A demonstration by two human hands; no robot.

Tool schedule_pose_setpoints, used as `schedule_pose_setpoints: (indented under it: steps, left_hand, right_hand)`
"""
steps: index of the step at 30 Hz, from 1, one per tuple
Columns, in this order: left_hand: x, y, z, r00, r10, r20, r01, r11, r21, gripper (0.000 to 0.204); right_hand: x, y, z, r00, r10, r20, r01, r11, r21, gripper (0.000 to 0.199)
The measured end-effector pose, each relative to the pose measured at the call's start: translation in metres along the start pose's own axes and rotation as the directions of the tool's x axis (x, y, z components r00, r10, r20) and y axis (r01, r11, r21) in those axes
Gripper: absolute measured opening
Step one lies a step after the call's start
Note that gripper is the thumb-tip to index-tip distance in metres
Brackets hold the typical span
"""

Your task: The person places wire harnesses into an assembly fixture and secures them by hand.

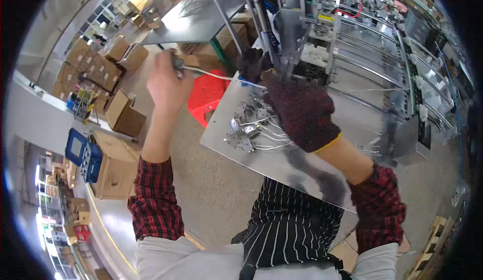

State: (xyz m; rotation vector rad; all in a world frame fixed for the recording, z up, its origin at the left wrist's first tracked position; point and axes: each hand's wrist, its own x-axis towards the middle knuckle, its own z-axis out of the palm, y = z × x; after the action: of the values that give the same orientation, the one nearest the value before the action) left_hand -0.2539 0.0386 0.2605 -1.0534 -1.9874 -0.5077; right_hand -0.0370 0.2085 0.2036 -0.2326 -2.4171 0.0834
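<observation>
My bare left hand (168,86) is raised left of the metal table, its fingers closed on a small metal part (177,62). A white wire (206,72) runs from that part across to my right hand (302,111), which wears a dark knit glove with a yellow cuff. The gloved fingers are bent around the wire's far end, partly hidden by the hand's back. Below the wire, a pile of small metal parts with white wires (251,124) lies on the metal table (221,134). A dark glove-like thing (250,64) is at the table's far corner.
A machine frame with metal rails (372,64) stands right and beyond. A red stool (206,96) is beside the table's left edge. Farther left are cardboard boxes (123,114), a blue case (85,154) and another table (201,16). A wooden pallet (427,247) is at lower right.
</observation>
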Motion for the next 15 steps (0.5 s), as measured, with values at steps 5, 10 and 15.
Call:
schedule_pose_setpoints:
  steps: [5, 10, 15]
  left_hand:
    - [-0.018, 0.062, 0.014, 0.808, 0.449, 0.381, -0.290, 0.866, -0.406, 0.039]
    - [-0.028, 0.119, 0.056, 0.633, 0.684, 0.363, -0.364, 0.677, -0.639, 0.048]
    - [-0.024, 0.158, 0.075, 0.647, 0.676, 0.353, -0.319, 0.661, -0.679, 0.044]
  right_hand:
    - [-0.048, 0.106, -0.065, 0.894, -0.240, 0.379, 0.218, 0.971, 0.100, 0.045]
    - [-0.084, 0.139, -0.101, 0.914, -0.104, 0.391, 0.056, 0.990, 0.132, 0.044]
    - [-0.079, 0.111, -0.088, 0.952, -0.051, 0.303, 0.107, 0.979, -0.172, 0.032]
